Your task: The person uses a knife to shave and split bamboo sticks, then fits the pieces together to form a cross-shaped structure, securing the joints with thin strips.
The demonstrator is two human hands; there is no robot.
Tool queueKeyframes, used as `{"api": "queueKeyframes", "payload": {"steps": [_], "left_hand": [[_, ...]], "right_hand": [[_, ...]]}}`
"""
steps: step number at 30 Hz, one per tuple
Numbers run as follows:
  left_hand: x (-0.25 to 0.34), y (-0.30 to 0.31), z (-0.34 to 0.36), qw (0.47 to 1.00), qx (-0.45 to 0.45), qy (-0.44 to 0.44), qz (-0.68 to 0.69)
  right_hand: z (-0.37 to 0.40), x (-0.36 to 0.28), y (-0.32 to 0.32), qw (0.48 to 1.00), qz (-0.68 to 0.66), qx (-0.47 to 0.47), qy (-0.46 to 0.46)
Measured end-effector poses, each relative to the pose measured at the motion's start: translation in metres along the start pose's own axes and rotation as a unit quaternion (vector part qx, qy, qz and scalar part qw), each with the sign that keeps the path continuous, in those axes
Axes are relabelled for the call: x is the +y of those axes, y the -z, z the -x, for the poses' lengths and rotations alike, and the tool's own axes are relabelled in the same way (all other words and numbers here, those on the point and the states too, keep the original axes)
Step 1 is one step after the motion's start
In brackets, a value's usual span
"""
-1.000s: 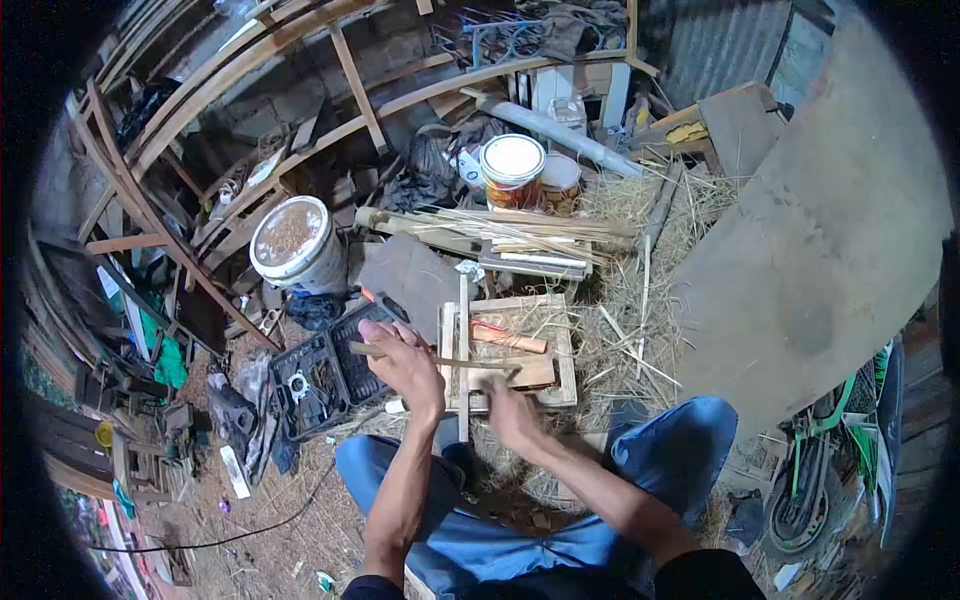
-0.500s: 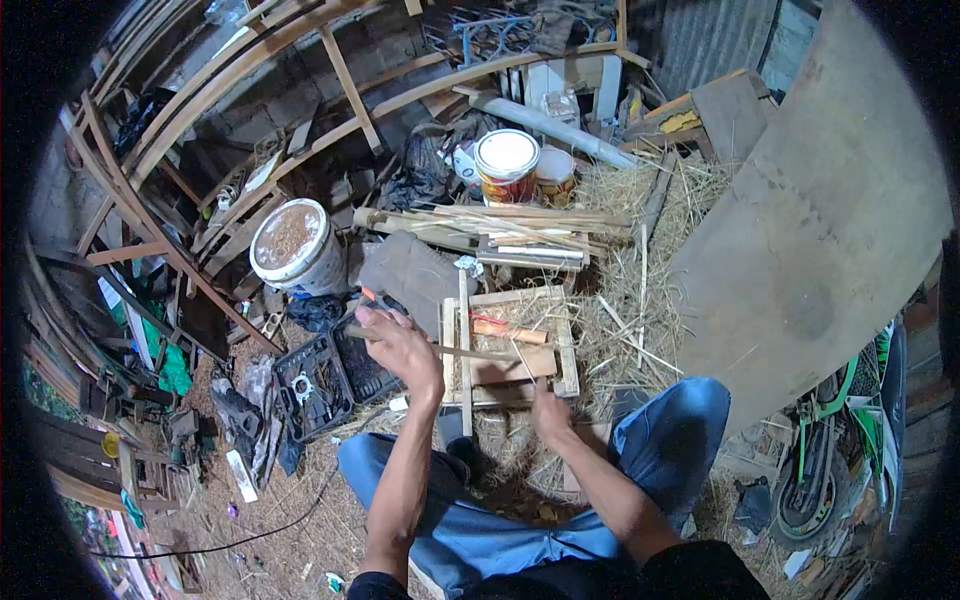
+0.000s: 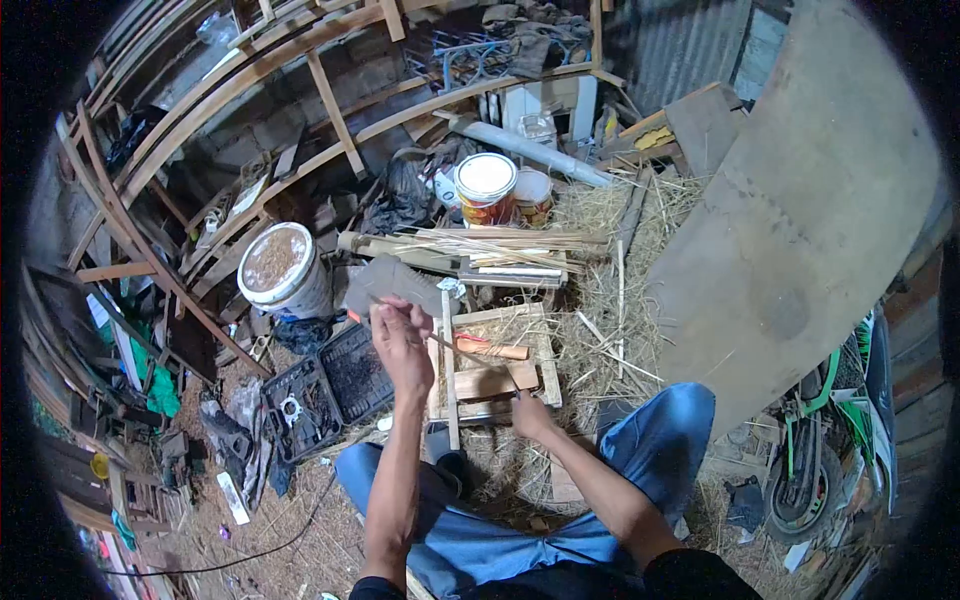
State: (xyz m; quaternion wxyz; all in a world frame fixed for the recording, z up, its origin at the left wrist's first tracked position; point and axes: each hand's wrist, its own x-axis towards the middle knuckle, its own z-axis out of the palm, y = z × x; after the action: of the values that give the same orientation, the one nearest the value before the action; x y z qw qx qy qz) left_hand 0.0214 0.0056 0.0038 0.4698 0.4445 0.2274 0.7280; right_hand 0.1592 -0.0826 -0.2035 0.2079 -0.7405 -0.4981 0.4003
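My left hand (image 3: 402, 345) is raised left of a low wooden frame (image 3: 546, 345), its fingers closed around a thin bamboo strip (image 3: 462, 350). From there the strip slopes down to the right, over the frame. My right hand (image 3: 532, 416) grips a knife (image 3: 514, 382) at the frame's near right corner; the narrow blade points up and meets the strip's far end in this view. Under the strip lies a flat wooden block (image 3: 488, 383). Behind that rests an orange-brown wooden piece (image 3: 500, 349) with something red beside it. A long slat (image 3: 449, 385) crosses the frame's left side.
Bamboo strips (image 3: 510, 240) are piled behind the frame. An open black tool case (image 3: 350, 375) and a white bucket (image 3: 275, 265) stand to the left. Straw (image 3: 610, 290) covers the floor at right, beside a large leaning board (image 3: 790, 230). Paint pails (image 3: 487, 180) stand at the back.
The view has shifted slightly. My left hand has turned and the strip now slopes more steeply down to the right. The knife blade has moved lower, nearer the block's right end.
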Motion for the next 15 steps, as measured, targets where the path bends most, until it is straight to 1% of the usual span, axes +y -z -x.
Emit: {"api": "queueKeyframes", "payload": {"steps": [1, 2, 3, 4, 6, 8, 10, 11, 12, 14, 15], "left_hand": [[-0.001, 0.005, -0.005, 0.999, -0.009, 0.023, 0.03], [-0.004, 0.007, -0.007, 0.997, -0.019, 0.046, 0.061], [-0.003, -0.001, -0.008, 0.993, -0.002, 0.055, 0.1], [-0.002, -0.006, -0.008, 0.993, -0.006, 0.053, 0.108], [-0.001, -0.012, -0.011, 0.987, 0.013, 0.076, 0.144], [0.001, -0.017, -0.013, 0.983, 0.006, 0.077, 0.168], [0.013, -0.029, -0.016, 0.974, 0.005, 0.073, 0.215], [0.01, -0.027, -0.02, 0.97, 0.008, 0.084, 0.228], [0.016, -0.029, -0.023, 0.97, 0.011, 0.076, 0.23], [0.029, -0.032, -0.026, 0.974, 0.006, 0.095, 0.207], [0.028, -0.029, -0.029, 0.97, 0.015, 0.101, 0.221]], "right_hand": [[0.001, -0.009, 0.009, 1.0, -0.006, 0.009, 0.01], [0.003, -0.018, 0.019, 0.999, 0.02, 0.016, 0.037], [0.006, -0.025, 0.031, 0.997, 0.002, 0.041, 0.066], [0.008, -0.033, 0.042, 0.993, -0.016, 0.067, 0.097], [0.007, -0.043, 0.067, 0.989, 0.007, 0.092, 0.117], [0.013, -0.051, 0.095, 0.984, 0.031, 0.11, 0.136], [0.03, -0.064, 0.125, 0.984, 0.055, 0.128, 0.109], [0.03, -0.058, 0.128, 0.978, 0.062, 0.15, 0.129], [0.035, -0.059, 0.135, 0.977, 0.067, 0.149, 0.137], [0.047, -0.06, 0.145, 0.97, 0.072, 0.174, 0.153], [0.052, -0.06, 0.149, 0.965, 0.066, 0.171, 0.187]]}}
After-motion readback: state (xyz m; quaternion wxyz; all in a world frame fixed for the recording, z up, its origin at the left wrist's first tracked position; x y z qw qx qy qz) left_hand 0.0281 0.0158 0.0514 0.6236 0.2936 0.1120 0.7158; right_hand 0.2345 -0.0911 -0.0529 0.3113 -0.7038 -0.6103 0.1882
